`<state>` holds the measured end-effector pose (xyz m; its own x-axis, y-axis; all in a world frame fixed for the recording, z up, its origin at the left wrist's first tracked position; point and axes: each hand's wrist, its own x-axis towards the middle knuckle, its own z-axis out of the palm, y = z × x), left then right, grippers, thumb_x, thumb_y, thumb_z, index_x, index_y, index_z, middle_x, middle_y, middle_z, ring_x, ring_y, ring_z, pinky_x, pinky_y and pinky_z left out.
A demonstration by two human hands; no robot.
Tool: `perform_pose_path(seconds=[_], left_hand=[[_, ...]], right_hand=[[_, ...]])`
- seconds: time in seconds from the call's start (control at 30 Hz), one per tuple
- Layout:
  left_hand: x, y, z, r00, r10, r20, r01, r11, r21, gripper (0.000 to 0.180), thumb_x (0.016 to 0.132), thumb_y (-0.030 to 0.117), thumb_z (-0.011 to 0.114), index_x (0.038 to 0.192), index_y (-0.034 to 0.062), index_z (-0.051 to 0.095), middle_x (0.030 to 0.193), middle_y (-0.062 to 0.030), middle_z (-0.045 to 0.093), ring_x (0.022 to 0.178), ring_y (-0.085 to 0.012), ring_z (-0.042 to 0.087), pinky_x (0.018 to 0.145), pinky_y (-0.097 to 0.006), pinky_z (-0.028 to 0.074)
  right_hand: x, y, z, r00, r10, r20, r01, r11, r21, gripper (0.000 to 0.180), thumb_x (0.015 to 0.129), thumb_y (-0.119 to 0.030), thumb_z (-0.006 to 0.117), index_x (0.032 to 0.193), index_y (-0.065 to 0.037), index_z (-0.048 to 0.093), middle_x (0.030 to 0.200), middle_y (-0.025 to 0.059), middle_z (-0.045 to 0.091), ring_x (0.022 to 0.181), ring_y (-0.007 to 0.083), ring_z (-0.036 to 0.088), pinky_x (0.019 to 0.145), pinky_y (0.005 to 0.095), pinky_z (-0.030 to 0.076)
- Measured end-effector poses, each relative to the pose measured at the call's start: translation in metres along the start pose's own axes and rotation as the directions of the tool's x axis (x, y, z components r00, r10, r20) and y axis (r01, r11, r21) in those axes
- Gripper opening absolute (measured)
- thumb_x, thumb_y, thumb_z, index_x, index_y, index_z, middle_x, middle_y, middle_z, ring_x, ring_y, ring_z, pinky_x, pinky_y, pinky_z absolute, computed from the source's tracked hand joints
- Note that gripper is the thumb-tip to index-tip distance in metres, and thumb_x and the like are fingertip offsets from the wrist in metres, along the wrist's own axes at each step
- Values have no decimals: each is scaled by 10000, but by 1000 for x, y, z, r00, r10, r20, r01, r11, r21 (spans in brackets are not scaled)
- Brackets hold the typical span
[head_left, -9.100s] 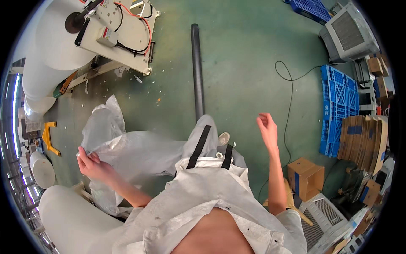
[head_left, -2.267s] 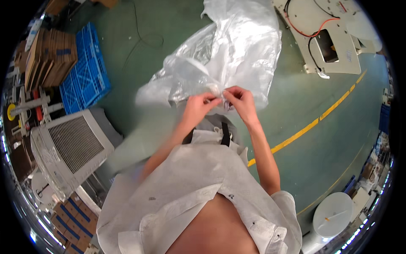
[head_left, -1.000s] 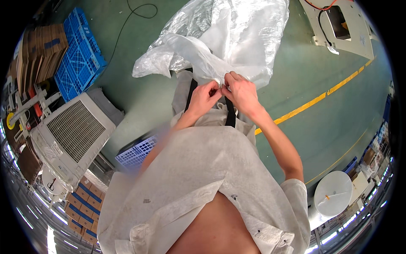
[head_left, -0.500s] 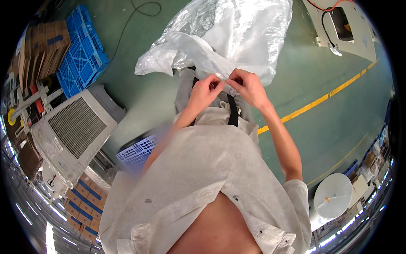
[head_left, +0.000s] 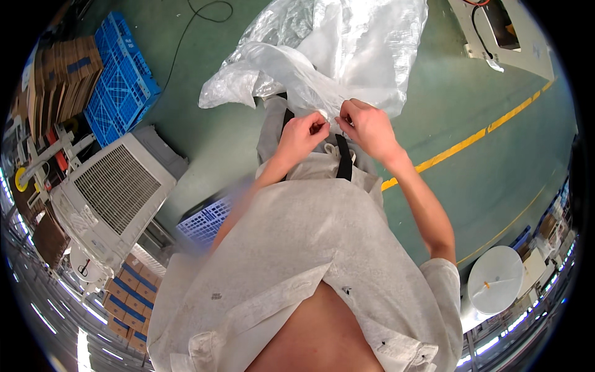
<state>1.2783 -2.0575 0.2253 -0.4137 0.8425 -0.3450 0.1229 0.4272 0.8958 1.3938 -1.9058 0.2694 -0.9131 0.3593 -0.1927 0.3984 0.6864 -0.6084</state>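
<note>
Pinching the near edge of a large clear plastic bag (head_left: 347,56), the left hand (head_left: 300,133) and the right hand (head_left: 370,127) sit close together at chest height, each grip narrow and closed on a bit of the film between fingertips. That bag billows away from the person over the green floor (head_left: 483,80), above a yellow line (head_left: 471,142), while a white fan unit (head_left: 114,192) and blue crates (head_left: 118,93) stand off to the left.

plastic bag (head_left: 347,56) clear-white | floor (head_left: 483,180) green, yellow line (head_left: 477,137) | crates (head_left: 118,93) blue
</note>
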Motion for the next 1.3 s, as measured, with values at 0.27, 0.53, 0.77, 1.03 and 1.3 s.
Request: perform_pose_path(seconds=[0.27,0.53,0.77,1.03,1.3], left_hand=[[-6,-10,6,998,-4,-64,8,998,63,183,835,151,649,810,-13,572,619,-112,570,513,-172,513,511,-312,406],[-10,-13,-2,998,-60,-20,60,998,-3,307,849,291,686,854,-6,605,716,-115,633,572,-209,579,558,-329,445],[-6,-18,-7,994,-34,102,46,992,-118,237,842,228,702,922,12,644,765,-57,652,611,-126,549,576,-273,439],[-3,-14,-3,994,-33,105,34,999,-9,219,837,215,692,883,4,652,707,-57,635,566,-134,528,547,-282,429],[-2,-11,5,993,38,107,-38,999,-2,203,847,185,652,805,-4,592,629,-91,553,527,-158,491,515,-315,393]], right_hand=[[3,-3,24,999,34,37,-32,998,-55,167,807,-163,643,805,-39,532,798,84,599,737,294,621,620,397,495],[5,-1,9,946,178,271,-283,860,424,162,844,-147,649,845,8,604,747,133,641,644,262,600,613,365,465],[1,1,8,946,152,287,-275,845,459,148,857,-130,643,858,12,600,719,123,620,617,216,563,599,343,453],[-3,5,8,942,151,301,-296,795,529,151,851,-128,660,846,9,598,721,114,625,625,182,552,599,329,451],[-9,7,-1,965,163,207,-209,951,228,191,819,-166,680,796,-8,576,760,119,641,677,290,615,616,377,471]])
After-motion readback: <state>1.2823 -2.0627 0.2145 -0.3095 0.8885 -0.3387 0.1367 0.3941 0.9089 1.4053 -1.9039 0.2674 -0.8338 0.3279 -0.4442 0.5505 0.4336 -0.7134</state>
